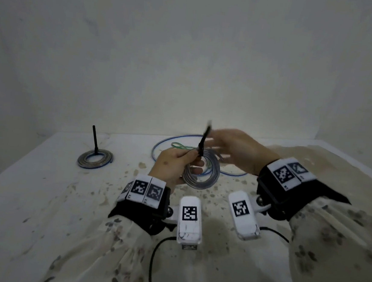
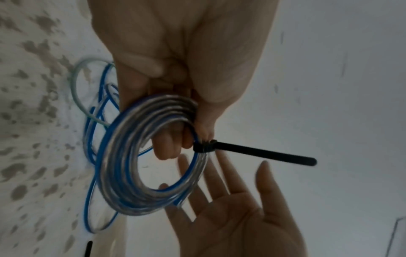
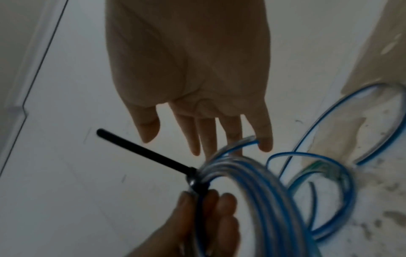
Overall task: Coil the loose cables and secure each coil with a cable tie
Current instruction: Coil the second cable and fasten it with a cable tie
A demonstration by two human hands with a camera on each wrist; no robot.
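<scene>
My left hand (image 1: 179, 162) holds a coil of clear and blue cable (image 1: 202, 173) (image 2: 151, 165) (image 3: 259, 191) above the table, thumb and fingers pinching it where a black cable tie (image 1: 204, 140) (image 2: 259, 153) (image 3: 142, 151) wraps it. The tie's long tail sticks up and away from the coil. My right hand (image 1: 231, 149) (image 3: 197, 104) hovers just right of the tail with fingers straight and spread, holding nothing. A second coil (image 1: 95, 160) lies flat at the table's left with a black tie standing upright on it.
Loose blue and clear cable (image 1: 180, 140) (image 3: 329, 156) and a green strand (image 1: 180, 146) lie on the stained white table (image 1: 42, 196) behind my hands. A pale wall rises behind the table. A black lead (image 1: 155, 261) runs from my wrist camera.
</scene>
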